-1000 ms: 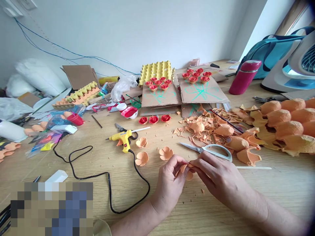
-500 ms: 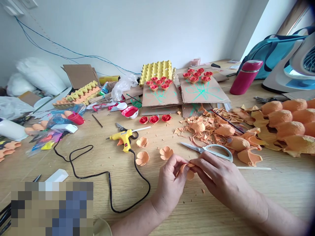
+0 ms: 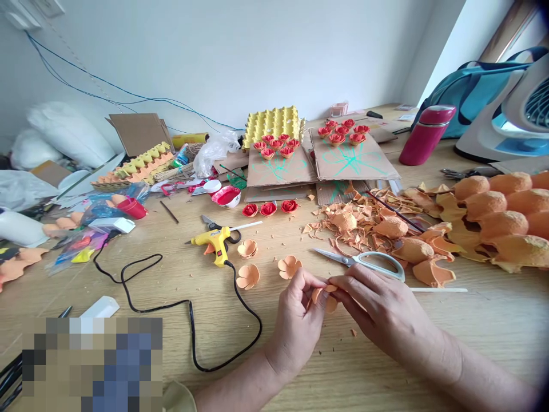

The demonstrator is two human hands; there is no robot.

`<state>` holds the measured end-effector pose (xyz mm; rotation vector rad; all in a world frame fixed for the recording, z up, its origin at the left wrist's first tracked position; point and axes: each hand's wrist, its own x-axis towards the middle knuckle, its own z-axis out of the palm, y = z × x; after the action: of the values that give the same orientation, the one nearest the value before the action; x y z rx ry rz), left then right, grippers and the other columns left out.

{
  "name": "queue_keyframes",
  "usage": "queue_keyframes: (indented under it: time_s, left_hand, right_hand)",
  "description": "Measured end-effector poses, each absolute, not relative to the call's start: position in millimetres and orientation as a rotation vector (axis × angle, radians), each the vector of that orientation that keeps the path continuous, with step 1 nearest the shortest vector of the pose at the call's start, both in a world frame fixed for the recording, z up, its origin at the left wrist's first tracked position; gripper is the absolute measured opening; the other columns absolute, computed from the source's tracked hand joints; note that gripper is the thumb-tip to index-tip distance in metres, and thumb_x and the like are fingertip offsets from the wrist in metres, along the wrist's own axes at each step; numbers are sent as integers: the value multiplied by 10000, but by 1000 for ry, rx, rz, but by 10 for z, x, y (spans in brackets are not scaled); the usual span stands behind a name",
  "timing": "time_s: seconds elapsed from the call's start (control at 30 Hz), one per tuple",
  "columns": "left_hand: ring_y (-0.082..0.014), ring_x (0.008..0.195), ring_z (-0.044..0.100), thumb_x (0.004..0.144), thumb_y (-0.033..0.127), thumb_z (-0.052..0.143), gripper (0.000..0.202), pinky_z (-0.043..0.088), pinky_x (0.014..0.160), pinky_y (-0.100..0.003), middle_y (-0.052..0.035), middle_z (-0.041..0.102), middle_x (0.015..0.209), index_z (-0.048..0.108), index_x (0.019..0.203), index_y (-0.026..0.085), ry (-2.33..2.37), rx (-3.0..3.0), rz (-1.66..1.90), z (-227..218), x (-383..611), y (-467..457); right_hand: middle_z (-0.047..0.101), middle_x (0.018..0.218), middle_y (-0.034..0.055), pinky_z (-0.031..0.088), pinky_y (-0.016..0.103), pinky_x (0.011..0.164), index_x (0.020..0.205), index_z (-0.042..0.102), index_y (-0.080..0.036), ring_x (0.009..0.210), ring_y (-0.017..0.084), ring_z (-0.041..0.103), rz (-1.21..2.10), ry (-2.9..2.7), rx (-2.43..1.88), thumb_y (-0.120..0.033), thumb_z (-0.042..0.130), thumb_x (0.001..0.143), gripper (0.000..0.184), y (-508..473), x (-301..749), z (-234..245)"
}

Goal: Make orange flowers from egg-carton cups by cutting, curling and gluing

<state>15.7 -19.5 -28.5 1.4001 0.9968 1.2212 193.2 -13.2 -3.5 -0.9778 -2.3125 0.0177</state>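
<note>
Between both hands is an orange egg-carton flower cup [image 3: 331, 304] with petal-shaped edges, partly hidden by fingers. My left hand [image 3: 300, 317] is closed on its left side, thumb and fingers pinching it. The fingertips of my right hand [image 3: 377, 306] pinch the petals from the right. Just beyond the hands lie more petalled cups: one cup [image 3: 290, 266] close to my left fingers, another cup [image 3: 248, 277] farther left, and a small stack of cups [image 3: 247, 249] behind that. White-handled scissors [image 3: 377, 263] rest right behind my right hand.
A yellow glue gun [image 3: 218, 243] lies to the left, its black cord [image 3: 191, 320] looping over the table. Orange carton scraps [image 3: 343, 220] and an egg tray [image 3: 506, 214] are at the right. Red flowers [image 3: 268, 209] sit before cardboard panels [image 3: 281, 169]. A pink bottle [image 3: 428, 134] stands behind.
Both hands keep their pinch on the flower cup and have barely moved. The view has shifted very slightly.
</note>
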Motion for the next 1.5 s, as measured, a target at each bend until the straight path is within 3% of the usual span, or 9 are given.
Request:
queue_keyframes:
  time_s: [0.1, 0.43, 0.7, 0.87, 1.07, 1.17, 1.33, 1.5]
  left_hand:
    - [-143, 754, 614, 966, 237, 611, 87, 506, 726, -254, -22, 666, 857, 561, 904, 201, 1022, 1400, 1238, -306, 167, -196]
    - [-129, 697, 595, 956, 202, 583, 105, 485, 665, -241, 1, 613, 795, 511, 880, 198, 1018, 1367, 1152, -301, 176, -211]
    - [-157, 831, 617, 963, 152, 547, 71, 495, 770, -270, -35, 660, 912, 527, 920, 205, 1049, 1402, 1246, -306, 180, -217]
    - [-136, 734, 572, 922, 112, 552, 113, 482, 700, -252, 11, 584, 803, 501, 884, 205, 1061, 1350, 1186, -284, 206, -213]
    - [-122, 705, 587, 943, 183, 586, 130, 500, 680, -239, 15, 585, 783, 487, 860, 202, 1007, 1321, 1139, -243, 185, -190]
    - [-119, 673, 590, 979, 249, 553, 105, 483, 600, -219, 7, 584, 818, 484, 910, 210, 986, 1325, 1075, -270, 167, -191]
    - [-94, 535, 457, 1032, 349, 481, 147, 389, 534, -227, 39, 524, 731, 530, 1030, 210, 992, 1427, 1005, -303, 155, -205]
    - [-125, 642, 450, 1003, 362, 518, 227, 398, 602, -251, 15, 521, 804, 553, 1178, 221, 981, 1262, 986, -256, 156, -209]
  right_hand:
    - [609, 816, 51, 426, 281, 604, 1031, 650, -155, 663, 173, 578, 79, -2292, -999, -170, 431, 1062, 221, -130, 1935, -32]
    - [562, 732, 34, 365, 319, 575, 831, 625, -184, 601, 187, 493, -159, -2408, -988, -101, 388, 1032, 322, -153, 1947, -93]
    - [581, 790, 38, 417, 289, 606, 928, 635, -163, 639, 169, 527, 14, -2338, -988, -137, 428, 1047, 240, -127, 1940, -20]
    - [578, 760, 47, 404, 307, 591, 777, 608, -174, 628, 180, 525, -24, -2352, -1028, -130, 448, 1032, 304, -124, 1955, -60]
    - [571, 741, 40, 398, 314, 582, 853, 659, -168, 617, 187, 525, -131, -2380, -1009, -121, 410, 1034, 311, -147, 1944, -65]
    - [566, 737, 37, 402, 316, 580, 857, 658, -168, 615, 188, 525, -138, -2398, -1007, -120, 399, 1035, 318, -150, 1936, -59]
    - [579, 769, 35, 419, 299, 585, 861, 628, -183, 623, 175, 537, -68, -2342, -1035, -169, 418, 1056, 287, -118, 1936, -46]
    - [598, 813, 25, 431, 284, 575, 950, 597, -196, 633, 161, 570, 109, -2196, -1153, -220, 467, 1050, 166, -102, 1989, -16]
